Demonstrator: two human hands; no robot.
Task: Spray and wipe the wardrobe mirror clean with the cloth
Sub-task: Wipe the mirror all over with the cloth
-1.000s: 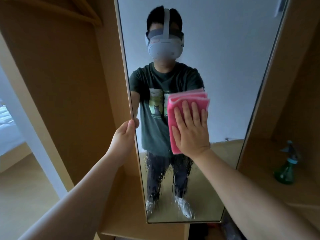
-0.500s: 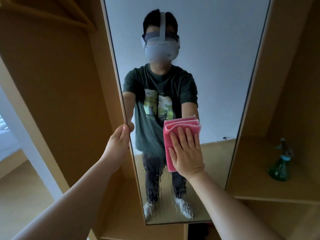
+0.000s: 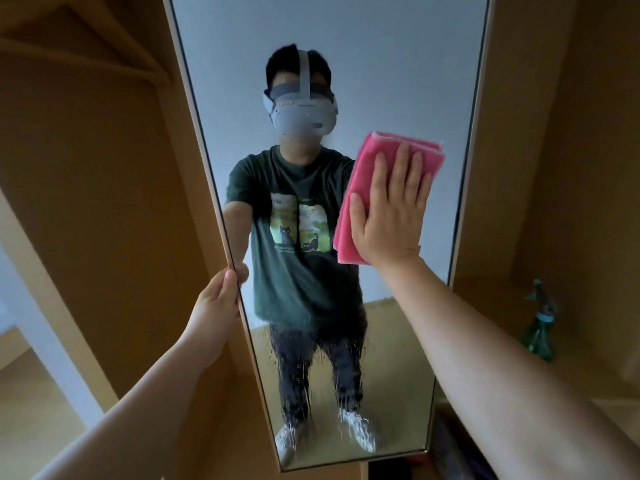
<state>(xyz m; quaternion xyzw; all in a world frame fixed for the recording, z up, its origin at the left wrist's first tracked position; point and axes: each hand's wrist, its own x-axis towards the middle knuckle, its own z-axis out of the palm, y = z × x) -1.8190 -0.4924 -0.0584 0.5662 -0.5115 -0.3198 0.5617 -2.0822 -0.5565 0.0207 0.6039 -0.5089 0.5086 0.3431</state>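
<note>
A tall wardrobe mirror [image 3: 398, 64] on a wooden door fills the middle of the view and reflects a person in a dark shirt. My right hand [image 3: 393, 216] lies flat, fingers spread, pressing a folded pink cloth [image 3: 363, 174] against the glass on its right side at chest height. My left hand [image 3: 216, 306] grips the mirror door's left edge, with the thumb on the frame. Wet streaks and droplets cover the lower part of the glass [image 3: 311, 382]. A green spray bottle [image 3: 540, 327] stands on a shelf to the right.
Wooden wardrobe panels [image 3: 104, 202] flank the mirror on both sides. The shelf [image 3: 588, 375] at the right carries the bottle. A pale wooden floor [image 3: 31, 410] shows at lower left, past the open door.
My right hand has slid the pink cloth up and to the right across the glass, after first moving down. My left hand keeps its hold on the door edge.
</note>
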